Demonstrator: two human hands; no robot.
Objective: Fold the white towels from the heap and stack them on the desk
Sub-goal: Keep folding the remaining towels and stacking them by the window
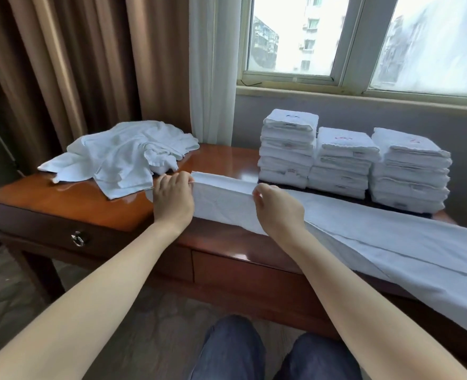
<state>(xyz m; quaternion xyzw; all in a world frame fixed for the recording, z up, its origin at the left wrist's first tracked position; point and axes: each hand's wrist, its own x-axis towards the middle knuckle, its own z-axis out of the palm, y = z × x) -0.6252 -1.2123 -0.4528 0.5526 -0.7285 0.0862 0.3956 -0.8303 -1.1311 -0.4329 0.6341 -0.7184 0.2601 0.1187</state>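
Glossy wooden desk (221,160); matt cloth towels (345,215).

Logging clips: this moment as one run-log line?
phase: folding | towel: long strip along desk | left hand: pinches its edge | right hand: pinches same edge | heap: desk left | folded stacks: three, back right

Two arms in shot, both bare right back to the edge of the view. The left forearm (89,292) enters from 8 o'clock, the right forearm (364,297) from 5 o'clock, and there's no sleeve on either one. The left hand (173,200) and right hand (277,212) are uncovered as well, bare fingers and bare wrists. Down at 6 o'clock, blue denim jeans (232,349): a mid-to-dark wash, soft creases across the left knee (227,335), and the same cloth over the right knee (317,357) just beside it.
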